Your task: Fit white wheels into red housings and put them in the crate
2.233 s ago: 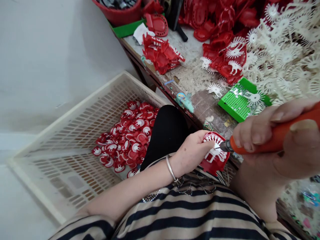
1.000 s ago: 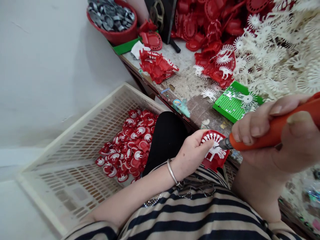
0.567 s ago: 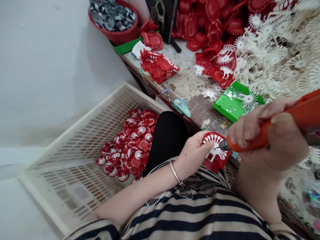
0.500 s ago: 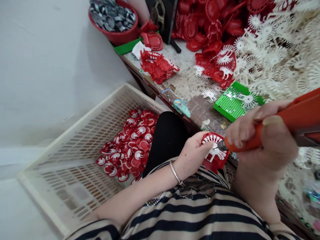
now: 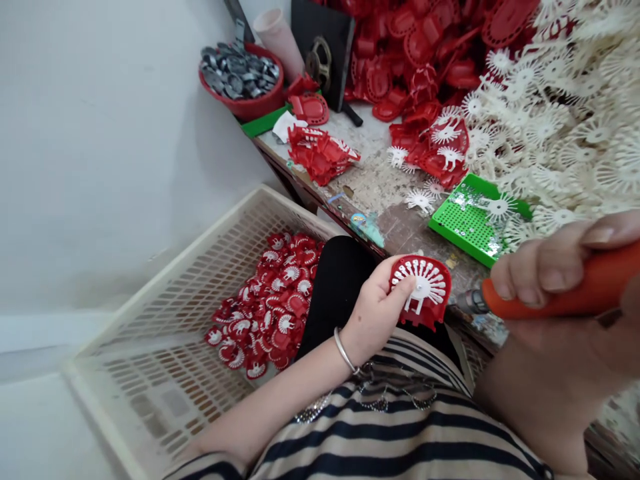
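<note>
— Our fingers [image 5: 400,293] on the left hand [image 5: 373,317] are curled round the edge of the red fan part [image 5: 423,292], thumb on its face, holding it upright above our lap. Agreed?

— Agreed. And the right hand [image 5: 560,277] is wrapped tight round the orange screwdriver [image 5: 575,293], its metal tip just beside the part's right edge and apart from it.

— So which step do we judge this to be?

— We read it as the gap between fastenings: the white spoked insert [image 5: 425,287] sits seated in the red shell, and the driver tip is off it.

— What does the next move call for, then?

— Either the tip has to meet the screw point squarely again, or the left hand lets the piece go. We cannot tell which from here.

— Where would a done piece lie?

— Likely with the red pieces [image 5: 270,300] in the white crate [image 5: 165,313] to our left, below the worktop [image 5: 370,173]. The green tray [image 5: 465,223] lies just past the part.
</note>
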`<state>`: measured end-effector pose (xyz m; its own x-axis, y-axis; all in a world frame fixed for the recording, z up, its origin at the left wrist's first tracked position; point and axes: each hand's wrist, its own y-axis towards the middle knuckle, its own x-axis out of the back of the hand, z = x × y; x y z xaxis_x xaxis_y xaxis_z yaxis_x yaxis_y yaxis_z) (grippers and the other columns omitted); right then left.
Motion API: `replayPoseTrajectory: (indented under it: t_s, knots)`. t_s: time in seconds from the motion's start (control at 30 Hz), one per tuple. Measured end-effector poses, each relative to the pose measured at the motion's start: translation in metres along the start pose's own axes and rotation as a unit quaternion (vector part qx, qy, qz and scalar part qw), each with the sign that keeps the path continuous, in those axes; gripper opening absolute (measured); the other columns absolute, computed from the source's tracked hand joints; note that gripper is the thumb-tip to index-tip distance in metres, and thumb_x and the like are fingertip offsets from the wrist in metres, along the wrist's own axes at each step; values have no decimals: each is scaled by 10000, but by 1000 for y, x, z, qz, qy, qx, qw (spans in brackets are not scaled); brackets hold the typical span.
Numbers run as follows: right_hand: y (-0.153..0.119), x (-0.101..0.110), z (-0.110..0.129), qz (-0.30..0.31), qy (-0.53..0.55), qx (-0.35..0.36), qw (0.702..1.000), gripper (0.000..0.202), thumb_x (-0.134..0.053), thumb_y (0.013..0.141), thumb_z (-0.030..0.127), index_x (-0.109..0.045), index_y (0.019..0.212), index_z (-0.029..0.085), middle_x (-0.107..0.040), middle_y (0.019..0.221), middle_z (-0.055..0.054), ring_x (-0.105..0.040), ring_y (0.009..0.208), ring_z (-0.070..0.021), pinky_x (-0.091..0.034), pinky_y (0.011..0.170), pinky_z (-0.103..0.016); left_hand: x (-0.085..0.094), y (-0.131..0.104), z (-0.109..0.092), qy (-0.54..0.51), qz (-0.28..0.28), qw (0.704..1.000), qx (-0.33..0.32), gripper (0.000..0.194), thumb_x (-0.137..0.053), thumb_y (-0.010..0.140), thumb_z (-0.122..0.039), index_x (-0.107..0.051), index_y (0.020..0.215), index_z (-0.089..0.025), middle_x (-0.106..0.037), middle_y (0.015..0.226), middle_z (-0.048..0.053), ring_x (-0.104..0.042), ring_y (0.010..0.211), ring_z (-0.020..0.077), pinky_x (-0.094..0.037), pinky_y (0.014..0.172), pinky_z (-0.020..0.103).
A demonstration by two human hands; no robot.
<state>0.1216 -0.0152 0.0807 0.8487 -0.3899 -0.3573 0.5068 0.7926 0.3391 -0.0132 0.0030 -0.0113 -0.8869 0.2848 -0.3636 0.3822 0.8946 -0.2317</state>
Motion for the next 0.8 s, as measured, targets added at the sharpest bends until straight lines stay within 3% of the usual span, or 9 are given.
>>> replayPoseTrajectory:
  t_s: [0.2, 0.4, 0.6, 0.7, 0.8]
  knots:
    - [-2, 4, -3, 1, 6, -33, 999, 285, -797, 641, 374, -582, 747, 219, -470, 491, 62, -368, 374, -110, -334, 325, -282, 5, -1, -4, 21, -11, 999, -40, 292, -614, 866, -279, -588, 1140, -184, -678, 1073, 38, -625, 981, 171, -497, 917, 302]
    - [-8, 14, -16, -10, -71, -33, 997, 355, -705, 767, 472, -614, 1064, 301, -518, 719, 38, -471, 456, -132, -395, 393, -310, 8, -1, -7, 2, -32, 997, -73, 284, -625, 859, -283, -603, 1132, -208, -699, 1066, 38, -651, 962, 182, -532, 847, 285]
    - [-12, 39, -44, 3, -120, 70, 990, 318, -635, 856, 439, -576, 1166, 478, -578, 920, 15, -546, 561, -117, -519, 515, -322, 12, 1, -7, 15, -76, 996, -43, 301, -623, 857, -282, -604, 1147, -201, -697, 1086, 52, -647, 990, 203, -508, 918, 342]
    - [-15, 52, -50, -2, -168, 86, 982, 334, -577, 905, 403, -531, 1200, 552, -570, 1010, 17, -551, 561, -99, -532, 562, -330, 14, 2, -5, 2, -86, 996, -27, 299, -633, 847, -282, -614, 1135, -201, -704, 1063, 46, -657, 922, 185, -515, 887, 337]
    - [-14, 68, -48, 2, -196, 94, 976, 471, -613, 879, 376, -455, 1253, 616, -538, 1038, 20, -542, 596, -100, -526, 539, -306, 13, 5, -6, -42, -89, 995, -4, 283, -653, 821, -265, -636, 1092, -185, -723, 965, 30, -662, 801, 154, -530, 798, 301]
